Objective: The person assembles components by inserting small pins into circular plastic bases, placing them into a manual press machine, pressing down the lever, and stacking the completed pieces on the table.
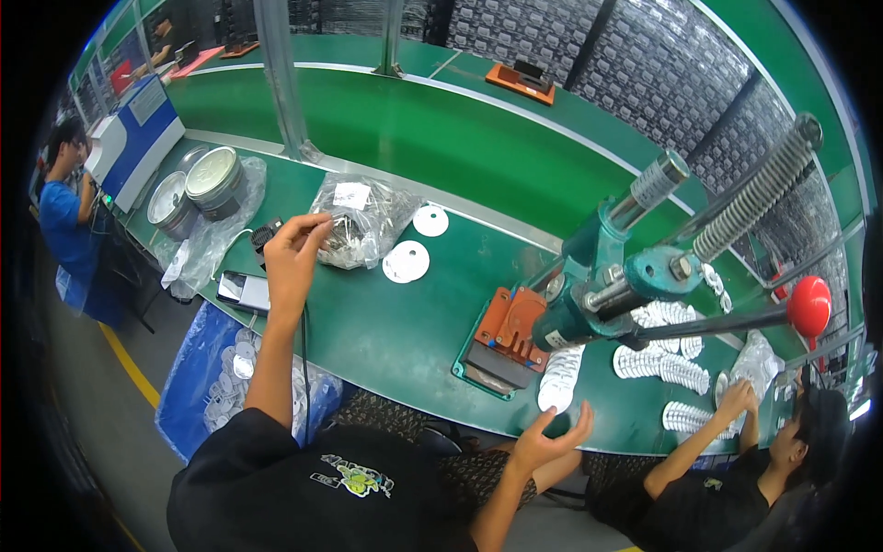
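Note:
My left hand (292,258) is raised at the near side of a clear plastic bag (377,198) of small metal parts. Its thumb and forefinger are pinched together; anything between them is too small to make out. My right hand (543,446) has its fingers apart and holds nothing, just below a fanned row of white discs (561,377) at the bench's front edge. This row lies beside the orange fixture (515,322) of a green hand press (589,267). Two single white discs, a nearer one (406,261) and a farther one (430,220), lie right of the bag.
The press lever with its red knob (809,306) juts right. More disc rows (658,363) lie there, by a co-worker (736,478) handling a plastic bag. At left stand round tins (213,179), a blue-white machine (138,138) and a blue-lined bin (189,386) of discs.

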Available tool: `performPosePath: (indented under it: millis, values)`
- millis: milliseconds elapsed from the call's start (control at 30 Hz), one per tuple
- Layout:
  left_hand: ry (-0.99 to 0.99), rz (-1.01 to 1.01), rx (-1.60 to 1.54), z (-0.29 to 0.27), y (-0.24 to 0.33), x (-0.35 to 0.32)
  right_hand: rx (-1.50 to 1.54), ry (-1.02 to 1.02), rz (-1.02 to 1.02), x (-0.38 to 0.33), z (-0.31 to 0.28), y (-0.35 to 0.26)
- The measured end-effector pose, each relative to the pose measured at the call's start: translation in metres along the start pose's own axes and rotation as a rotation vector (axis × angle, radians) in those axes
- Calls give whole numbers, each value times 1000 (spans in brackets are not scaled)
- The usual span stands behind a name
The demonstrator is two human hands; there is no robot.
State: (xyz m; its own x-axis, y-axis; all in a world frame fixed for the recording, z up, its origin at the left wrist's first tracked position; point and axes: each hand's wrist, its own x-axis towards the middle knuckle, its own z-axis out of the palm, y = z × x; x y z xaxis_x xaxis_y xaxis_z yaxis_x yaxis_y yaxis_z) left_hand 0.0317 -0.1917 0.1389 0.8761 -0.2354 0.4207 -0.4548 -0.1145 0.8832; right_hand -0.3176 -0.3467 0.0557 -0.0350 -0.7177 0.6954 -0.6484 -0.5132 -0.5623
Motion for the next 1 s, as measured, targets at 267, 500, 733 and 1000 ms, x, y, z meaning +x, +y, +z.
performPosePath:
  millis: [267, 500, 733, 1000]
  values:
    - [-492, -378, -720, 51, 59, -144, 1000, -389, 146, -40, -9, -131]
    - [-748, 615, -267, 76, 54, -175, 1568, -263, 1200, -14, 1, -96]
    - [-899, 721, -179, 84, 60, -180, 1507, -83, 1389, -11, -4, -95]
    - [-1211, 710, 53, 84, 86, -174, 1949, 8, 1986, -16, -6, -39]
